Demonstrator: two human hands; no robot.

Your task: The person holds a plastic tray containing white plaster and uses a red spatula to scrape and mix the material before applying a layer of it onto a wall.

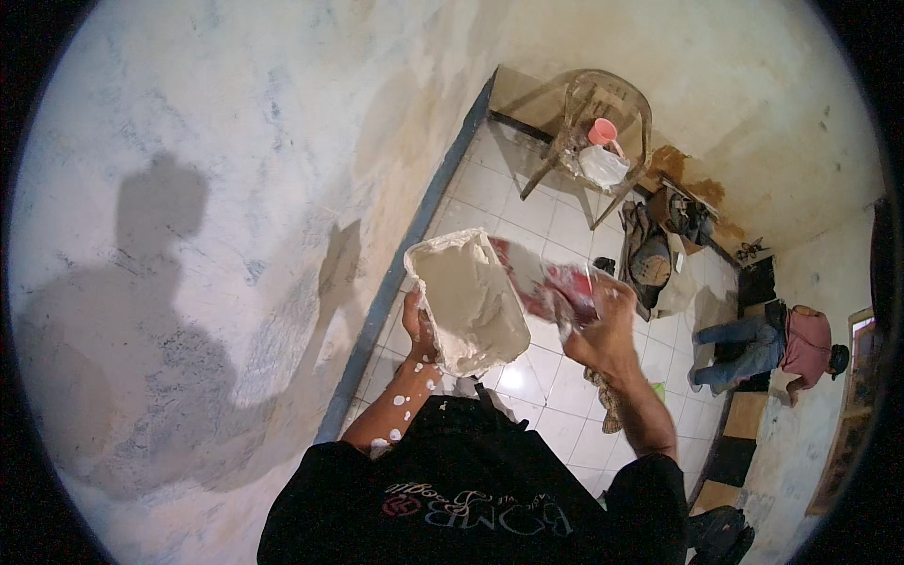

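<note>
My left hand (417, 323) grips a rectangular off-white tub (443, 241) from its left side. Pale wet putty (478, 315) coats the inside of the tub and crusts its rim. White splashes dot my left wrist and forearm. Just right of the tub, my right hand (607, 325) is closed round a putty knife (573, 290) with red on it, smeared with putty and partly blurred by motion. Its wide end lies close to the tub's right rim; whether they touch, I cannot tell.
A patchy plastered wall (282, 169) rises on the left. Far off, a dirty plastic chair (607, 99) holds a pink mug (602, 132) and white bag (603, 166). Bags (648, 254) lie on the tiled floor (556, 424); another person (786, 339) stands at the right wall.
</note>
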